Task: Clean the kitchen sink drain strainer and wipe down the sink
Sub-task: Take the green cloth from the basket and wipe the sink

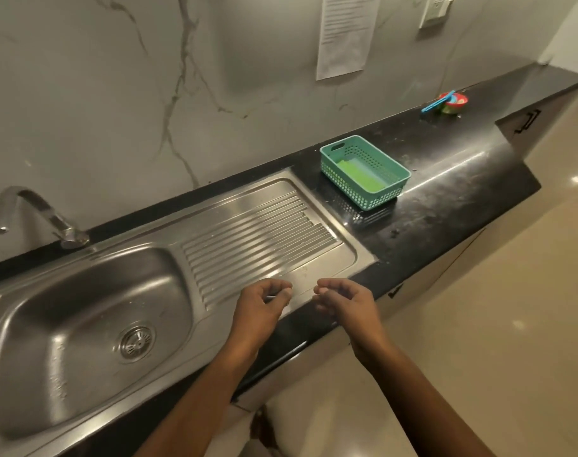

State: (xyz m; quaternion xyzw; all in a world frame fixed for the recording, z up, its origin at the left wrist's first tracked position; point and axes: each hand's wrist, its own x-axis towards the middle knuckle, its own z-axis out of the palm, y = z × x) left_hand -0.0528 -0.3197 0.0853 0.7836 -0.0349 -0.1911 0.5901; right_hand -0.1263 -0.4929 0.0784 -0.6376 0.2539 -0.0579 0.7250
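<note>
A steel sink (66,311) lies at the left, with a round drain strainer (135,343) seated in its bottom. Its ribbed drainboard (261,232) runs off to the right. My left hand (264,305) hovers over the drainboard's front edge, fingers curled loosely and holding nothing. Just to its right, my right hand (343,303) is held the same way, also with nothing in it. The fingertips of the two hands are a short gap apart. Both hands are well to the right of the strainer.
A curved faucet (33,212) stands behind the basin. A teal perforated basket (363,171) with a green sponge or cloth inside sits on the black countertop (445,192). A small colourful bowl with a blue utensil (449,102) is farther back. Tiled floor lies right.
</note>
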